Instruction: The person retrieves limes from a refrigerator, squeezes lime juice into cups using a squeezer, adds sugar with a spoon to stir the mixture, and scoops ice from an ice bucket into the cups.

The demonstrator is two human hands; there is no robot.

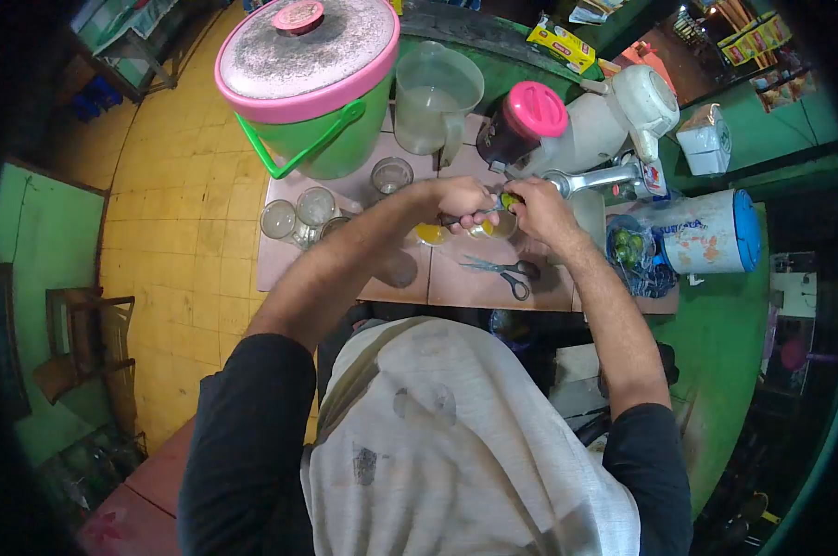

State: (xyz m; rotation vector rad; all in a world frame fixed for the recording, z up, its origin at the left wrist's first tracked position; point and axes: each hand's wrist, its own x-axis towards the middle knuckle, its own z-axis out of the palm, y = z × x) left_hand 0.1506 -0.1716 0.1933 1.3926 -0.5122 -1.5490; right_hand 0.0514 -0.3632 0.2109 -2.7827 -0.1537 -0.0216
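Green lime pinched in the right hand, held just over a small glass so its juice would fall inside, while the left hand closes around a thin metal tool, likely a knife, touching the fruit. Scissors lie near on the pink tabletop; empty glasses wait beside a lidded green bucket.

Strong fisheye distortion bends the edges, and a black vignette fills the corners. Overhead light falls brightly on the pink tiled tabletop and the yellow tiled floor; the surroundings sink into dim, grainy shadow.
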